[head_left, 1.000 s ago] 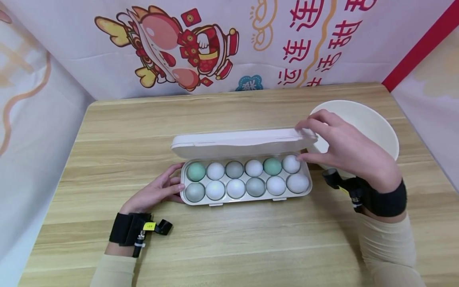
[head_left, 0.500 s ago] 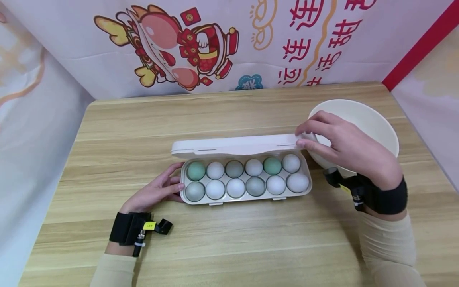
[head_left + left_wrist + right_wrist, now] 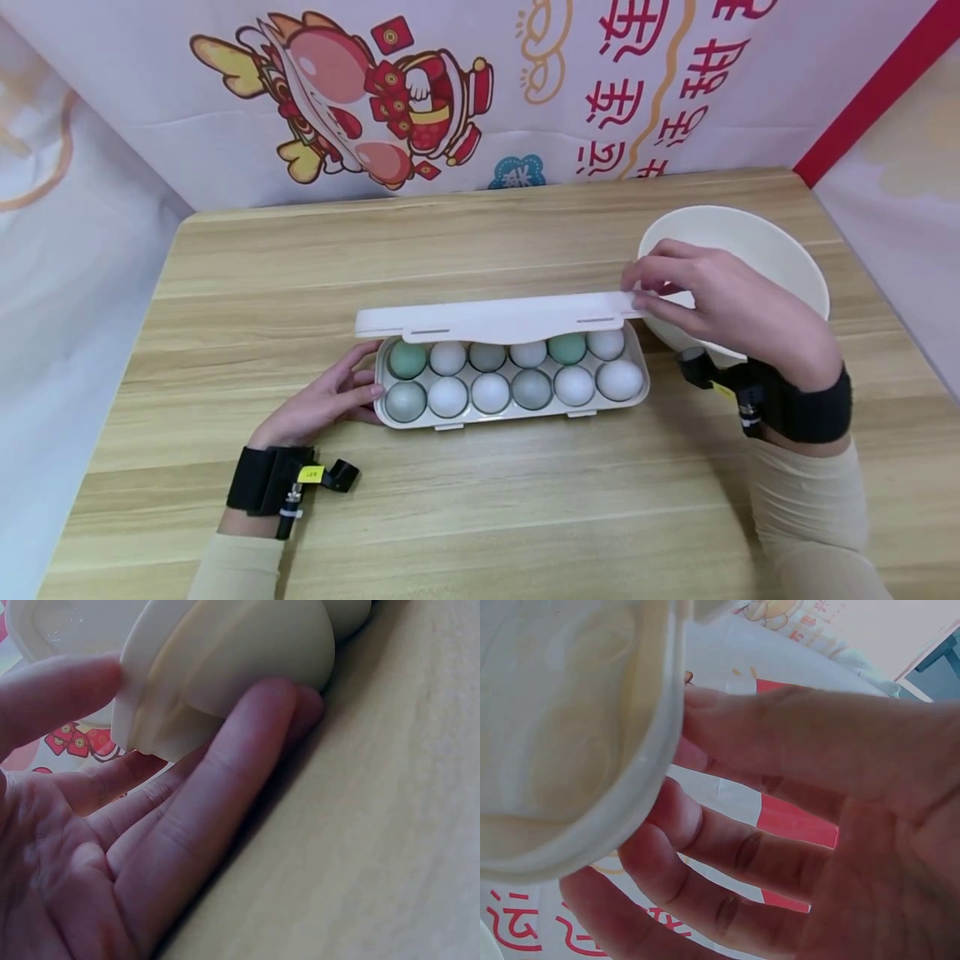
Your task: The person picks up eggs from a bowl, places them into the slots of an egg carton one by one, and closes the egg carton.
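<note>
A white plastic egg box [image 3: 641, 392] sits mid-table with two rows of eggs. Some are white [image 3: 490, 393], some grey-blue, and two are green [image 3: 408, 360]. Its hinged lid [image 3: 495, 321] slants over the back row, partly covering those eggs. My left hand [image 3: 322, 404] grips the box's left end; in the left wrist view the thumb is on the rim and the fingers [image 3: 217, 780] are under the egg cups [image 3: 255, 660]. At the lid's right end, my right hand [image 3: 727, 300] pinches the edge between thumb and fingertips, as the right wrist view of the lid [image 3: 577, 750] confirms.
A large cream bowl [image 3: 787, 258] stands at the back right, partly behind my right hand and close to the box. The wooden tabletop [image 3: 480, 517] ends at a printed cloth [image 3: 450, 167] at the back, with cloth at both sides.
The lid has swung down toward the front, pulled by my right hand, and now hides more of the back row. My left hand stays at the box's left end.
</note>
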`<state>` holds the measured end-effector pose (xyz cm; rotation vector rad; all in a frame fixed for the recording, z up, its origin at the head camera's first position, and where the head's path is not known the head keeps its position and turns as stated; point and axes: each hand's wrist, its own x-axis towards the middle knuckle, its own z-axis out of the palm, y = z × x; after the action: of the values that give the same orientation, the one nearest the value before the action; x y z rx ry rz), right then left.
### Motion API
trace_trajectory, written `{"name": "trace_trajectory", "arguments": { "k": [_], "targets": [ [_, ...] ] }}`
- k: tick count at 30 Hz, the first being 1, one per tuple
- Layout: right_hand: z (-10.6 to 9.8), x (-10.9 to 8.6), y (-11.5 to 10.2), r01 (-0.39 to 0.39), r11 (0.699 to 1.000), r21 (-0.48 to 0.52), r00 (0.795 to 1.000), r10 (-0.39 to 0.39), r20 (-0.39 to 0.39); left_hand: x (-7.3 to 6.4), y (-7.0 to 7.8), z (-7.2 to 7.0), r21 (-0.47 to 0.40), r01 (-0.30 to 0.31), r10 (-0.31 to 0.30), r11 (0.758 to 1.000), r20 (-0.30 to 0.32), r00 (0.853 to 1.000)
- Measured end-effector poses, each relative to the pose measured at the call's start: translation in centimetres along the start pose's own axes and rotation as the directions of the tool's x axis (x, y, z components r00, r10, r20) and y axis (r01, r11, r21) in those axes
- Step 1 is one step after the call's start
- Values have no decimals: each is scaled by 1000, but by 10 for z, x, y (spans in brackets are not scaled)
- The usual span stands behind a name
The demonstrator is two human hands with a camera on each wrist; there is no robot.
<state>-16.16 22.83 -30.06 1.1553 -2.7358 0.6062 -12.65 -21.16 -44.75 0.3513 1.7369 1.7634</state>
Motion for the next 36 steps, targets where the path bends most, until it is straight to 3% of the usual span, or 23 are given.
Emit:
{"name": "trace_trajectory", "arguments": {
  "k": [11, 23, 36],
  "targets": [
    [-2, -4, -3, -101, 993, 58, 983, 91, 159, 0, -1, 0, -5, -21, 21, 1000, -5, 1000],
    [7, -9, -8, -70, 997, 32, 982, 63, 177, 1, -1, -1, 9, -30, 30, 1000, -5, 1000],
    [12, -11, -16, -107, 994, 22, 969, 99, 227, 0, 0, 0, 12, -21, 21, 1000, 11, 1000]
  ]
}}
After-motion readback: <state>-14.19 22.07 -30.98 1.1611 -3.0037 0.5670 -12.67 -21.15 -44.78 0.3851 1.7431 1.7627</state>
